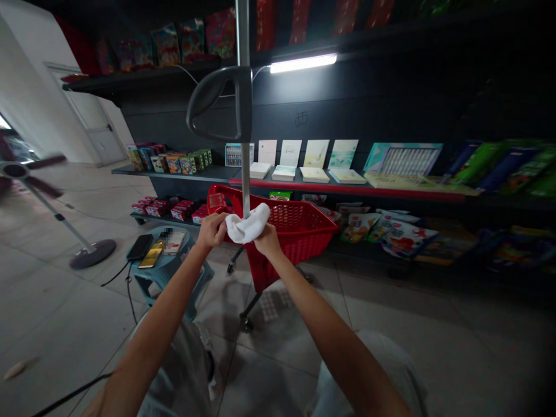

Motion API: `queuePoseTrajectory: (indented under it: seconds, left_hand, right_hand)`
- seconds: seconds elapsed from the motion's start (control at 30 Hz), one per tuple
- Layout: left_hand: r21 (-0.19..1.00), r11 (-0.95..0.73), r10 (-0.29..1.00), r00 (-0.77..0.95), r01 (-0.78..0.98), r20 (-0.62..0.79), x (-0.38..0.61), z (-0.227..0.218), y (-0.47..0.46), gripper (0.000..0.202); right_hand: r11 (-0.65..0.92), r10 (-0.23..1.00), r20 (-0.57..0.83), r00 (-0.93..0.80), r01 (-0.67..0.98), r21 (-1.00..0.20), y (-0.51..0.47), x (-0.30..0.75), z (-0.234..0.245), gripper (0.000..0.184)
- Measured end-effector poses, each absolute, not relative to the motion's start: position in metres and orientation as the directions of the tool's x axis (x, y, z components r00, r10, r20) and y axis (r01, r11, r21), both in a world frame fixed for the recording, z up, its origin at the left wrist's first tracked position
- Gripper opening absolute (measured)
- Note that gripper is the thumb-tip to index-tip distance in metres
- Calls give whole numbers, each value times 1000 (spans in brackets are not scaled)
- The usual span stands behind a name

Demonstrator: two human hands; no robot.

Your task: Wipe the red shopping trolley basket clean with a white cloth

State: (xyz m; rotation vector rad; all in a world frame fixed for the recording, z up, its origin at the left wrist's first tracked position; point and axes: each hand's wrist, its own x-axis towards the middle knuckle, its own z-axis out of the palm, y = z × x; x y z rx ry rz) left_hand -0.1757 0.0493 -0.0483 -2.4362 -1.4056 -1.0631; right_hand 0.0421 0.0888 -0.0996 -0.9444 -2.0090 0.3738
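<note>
Both hands were raised in front of the person, closed on a white cloth (248, 227) wrapped around the metal pole (245, 179) of a red basket trolley (304, 231). The left hand (212, 230) was curled into a fist, pinching the cloth's left end. The right hand (267, 240) gripped the other end from below, fingers folded shut (the fingertips themselves were hidden behind the cloth). The cloth sat low on the pole, just above the basket's near rim, with the dark looped grip (217, 101) well above it. Left of the trolley stood a teal stool (165, 279). A black phone (139, 247) lay at its left edge, and a gold-coloured phone (152, 255) lay just beside that. A standing fan (52, 214) stood farther left on the tiled floor. Pale sketchbooks (315, 174) lay along the front edge of the shelf (391, 191) behind the basket.
</note>
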Motion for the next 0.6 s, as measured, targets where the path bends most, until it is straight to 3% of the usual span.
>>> queuePoseTrajectory:
  seconds: [0.13, 0.37, 0.5, 0.6]
  left_hand:
    - [246, -590, 677, 306, 769, 669, -189, -50, 62, 50]
    - [197, -730, 503, 318, 655, 804, -209, -59, 81, 42]
    - [270, -732, 542, 295, 626, 787, -215, -60, 86, 41]
    - [290, -715, 571, 292, 637, 767, -220, -58, 89, 41]
  right_hand:
    - [595, 766, 612, -196, 576, -561, 75, 23, -104, 28]
    - [581, 788, 556, -265, 618, -529, 67, 27, -103, 26]
    - [650, 730, 595, -335, 608, -456, 68, 51, -110, 25]
    - [586, 776, 545, -318, 684, -435, 72, 83, -119, 21]
